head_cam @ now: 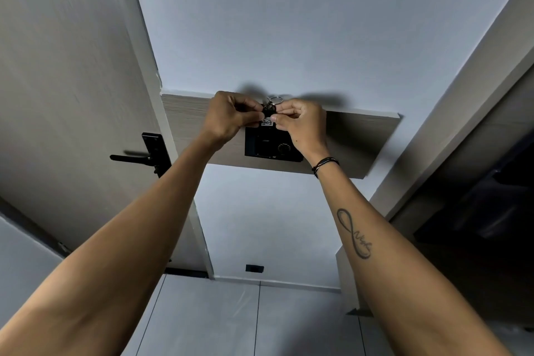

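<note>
A small black key tag [268, 117] with a white label and a metal ring [276, 100] on top is held between both hands in front of a wood-grain wall panel [361, 141]. My left hand [228, 117] pinches the tag from the left with curled fingers. My right hand [300, 126] pinches it from the right. Just below the hands a black control panel [271, 149] with a round dial is mounted on the wood panel; its upper part is hidden by the hands.
A pale door [72, 81] with a black lever handle [138, 156] stands at the left. Dark cabinetry [476, 211] fills the right side. A black wall socket [254, 268] sits low on the white wall above the grey tiled floor [245, 321].
</note>
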`<action>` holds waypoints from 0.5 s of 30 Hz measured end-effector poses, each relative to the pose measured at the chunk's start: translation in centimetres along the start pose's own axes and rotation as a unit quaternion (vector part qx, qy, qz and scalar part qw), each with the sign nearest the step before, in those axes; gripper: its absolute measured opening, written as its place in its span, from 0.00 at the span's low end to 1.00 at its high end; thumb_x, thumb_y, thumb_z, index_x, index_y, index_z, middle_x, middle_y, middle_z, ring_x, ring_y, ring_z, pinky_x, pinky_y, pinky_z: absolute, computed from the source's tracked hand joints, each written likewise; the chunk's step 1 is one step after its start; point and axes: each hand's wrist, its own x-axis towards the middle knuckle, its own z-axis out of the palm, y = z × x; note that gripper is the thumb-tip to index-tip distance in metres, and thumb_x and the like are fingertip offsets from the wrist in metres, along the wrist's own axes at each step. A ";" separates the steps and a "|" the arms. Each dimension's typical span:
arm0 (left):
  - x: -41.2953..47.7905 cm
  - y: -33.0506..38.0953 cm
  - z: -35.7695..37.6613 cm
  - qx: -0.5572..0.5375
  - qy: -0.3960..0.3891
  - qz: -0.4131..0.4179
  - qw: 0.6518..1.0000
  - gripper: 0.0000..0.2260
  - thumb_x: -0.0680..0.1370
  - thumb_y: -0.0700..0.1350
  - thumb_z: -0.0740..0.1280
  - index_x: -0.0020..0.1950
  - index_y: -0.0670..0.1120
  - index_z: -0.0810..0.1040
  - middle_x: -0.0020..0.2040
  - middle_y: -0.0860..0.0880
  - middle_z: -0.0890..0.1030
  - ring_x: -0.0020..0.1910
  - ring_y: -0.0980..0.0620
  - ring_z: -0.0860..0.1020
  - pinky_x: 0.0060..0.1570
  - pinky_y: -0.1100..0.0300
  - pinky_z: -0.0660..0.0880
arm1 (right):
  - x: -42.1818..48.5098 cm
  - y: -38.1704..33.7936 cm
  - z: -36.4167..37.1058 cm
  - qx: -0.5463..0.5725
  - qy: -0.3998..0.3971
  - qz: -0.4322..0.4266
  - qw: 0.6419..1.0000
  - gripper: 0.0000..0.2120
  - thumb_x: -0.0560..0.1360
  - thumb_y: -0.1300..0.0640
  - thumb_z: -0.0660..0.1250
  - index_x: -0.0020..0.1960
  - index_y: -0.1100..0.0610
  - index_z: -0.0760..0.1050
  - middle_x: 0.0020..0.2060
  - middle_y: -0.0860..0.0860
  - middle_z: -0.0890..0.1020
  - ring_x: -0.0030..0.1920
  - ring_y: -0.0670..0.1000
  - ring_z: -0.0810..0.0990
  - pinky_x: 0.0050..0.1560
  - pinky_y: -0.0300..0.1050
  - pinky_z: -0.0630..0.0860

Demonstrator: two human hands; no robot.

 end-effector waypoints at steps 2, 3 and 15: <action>-0.1 0.1 0.1 0.006 0.004 0.004 1.000 0.08 0.72 0.32 0.79 0.43 0.44 0.87 0.38 0.51 0.87 0.36 0.53 0.86 0.45 0.60 0.86 | 0.0 0.0 0.0 -0.003 0.002 -0.003 1.000 0.09 0.72 0.68 0.80 0.51 0.61 0.87 0.38 0.46 0.87 0.36 0.41 0.87 0.46 0.48 0.90; -0.2 0.1 0.1 0.010 0.004 0.007 1.000 0.08 0.72 0.32 0.79 0.43 0.44 0.87 0.37 0.51 0.87 0.36 0.53 0.86 0.45 0.60 0.86 | 0.0 0.0 0.0 -0.004 0.002 -0.005 1.000 0.09 0.72 0.68 0.80 0.51 0.61 0.87 0.38 0.46 0.87 0.36 0.42 0.87 0.46 0.49 0.90; -1.2 -0.9 -0.4 0.026 0.027 0.023 0.999 0.04 0.75 0.31 0.76 0.50 0.33 0.86 0.43 0.39 0.85 0.37 0.48 0.82 0.45 0.58 0.83 | -1.0 -0.9 0.7 -0.038 -0.063 -0.036 0.997 0.07 0.75 0.65 0.76 0.50 0.57 0.81 0.49 0.51 0.85 0.39 0.49 0.88 0.31 0.49 0.86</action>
